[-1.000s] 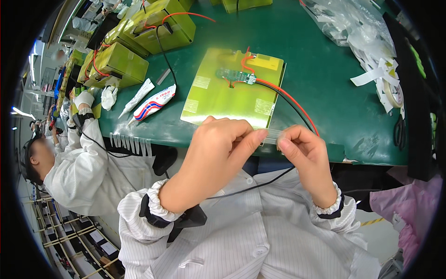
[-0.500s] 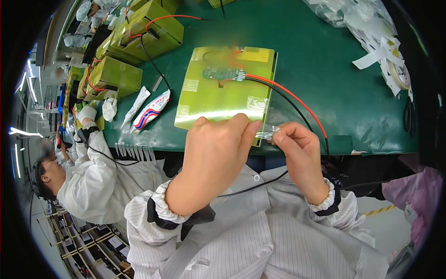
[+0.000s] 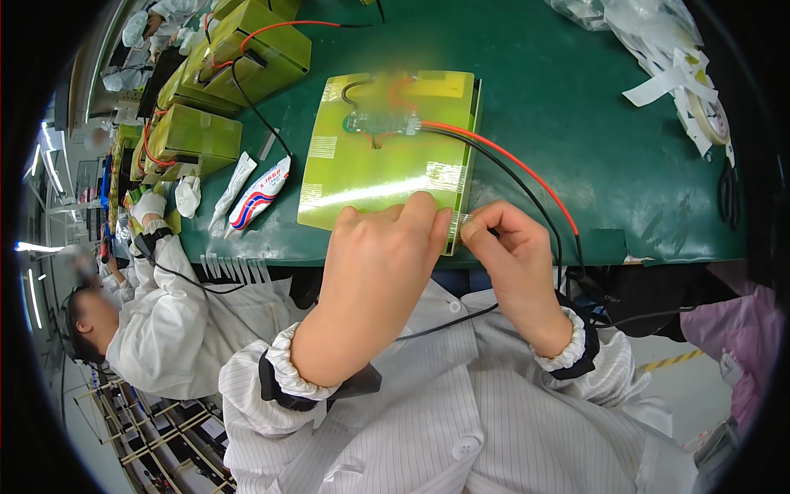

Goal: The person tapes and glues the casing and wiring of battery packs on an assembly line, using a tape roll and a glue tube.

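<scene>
A yellow-green wrapped battery pack (image 3: 370,177) lies on the bench in front of me. On its top sit a small green circuit board (image 3: 383,123) and patches of clear striped tape (image 3: 444,175). A short strip of clear striped tape (image 3: 464,219) spans between my hands at the pack's near right corner. My left hand (image 3: 383,251) is closed at the near edge, its thumb and forefinger on the strip's left end. The fingers of my right hand (image 3: 514,255) pinch the other end, just right of the pack.
A red cable (image 3: 527,173) and a black cable (image 3: 518,188) arc rightward off the pack. Glue tubes (image 3: 261,193) and more packs (image 3: 197,140) stand left, near a seated co-worker (image 3: 181,313). Plastic scraps, a tape roll (image 3: 709,119) and black scissors (image 3: 728,196) lie right.
My right hand has moved left, closer to the pack's corner and my left hand. Less of the tape strip shows between them. The whole view has shifted slightly.
</scene>
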The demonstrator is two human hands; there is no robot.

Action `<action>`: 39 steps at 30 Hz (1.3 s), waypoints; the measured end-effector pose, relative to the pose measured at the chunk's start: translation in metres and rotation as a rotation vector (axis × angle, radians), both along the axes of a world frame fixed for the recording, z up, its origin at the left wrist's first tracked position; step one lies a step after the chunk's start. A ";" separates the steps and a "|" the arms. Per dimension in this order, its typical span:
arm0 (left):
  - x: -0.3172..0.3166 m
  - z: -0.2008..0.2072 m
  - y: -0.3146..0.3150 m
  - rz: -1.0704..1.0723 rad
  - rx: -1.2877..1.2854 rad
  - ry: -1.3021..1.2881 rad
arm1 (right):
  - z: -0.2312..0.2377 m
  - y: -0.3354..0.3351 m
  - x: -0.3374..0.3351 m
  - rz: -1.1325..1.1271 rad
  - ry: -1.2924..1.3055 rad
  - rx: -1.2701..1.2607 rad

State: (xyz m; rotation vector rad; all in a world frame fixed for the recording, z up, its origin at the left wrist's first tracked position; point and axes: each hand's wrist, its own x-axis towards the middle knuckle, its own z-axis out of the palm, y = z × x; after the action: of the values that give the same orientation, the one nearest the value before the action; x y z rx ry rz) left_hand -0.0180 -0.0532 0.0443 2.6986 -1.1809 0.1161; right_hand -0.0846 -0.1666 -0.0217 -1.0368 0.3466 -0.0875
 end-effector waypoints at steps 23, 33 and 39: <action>-0.030 0.003 0.022 -0.125 -0.119 0.004 | 0.014 -0.002 -0.032 -0.064 -0.216 -0.815; -0.044 -0.047 0.024 -0.099 -0.525 -0.098 | -0.014 0.029 -0.046 0.022 -0.315 -0.502; -0.084 -0.083 0.124 0.702 -1.244 0.252 | 0.000 -0.004 -0.053 0.160 -0.142 -0.782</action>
State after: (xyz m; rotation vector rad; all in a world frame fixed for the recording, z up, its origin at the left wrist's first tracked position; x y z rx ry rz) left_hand -0.1022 0.0705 -0.0384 1.7427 0.0634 0.4185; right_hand -0.1371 -0.1709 -0.0215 -1.8169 0.0886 -0.1576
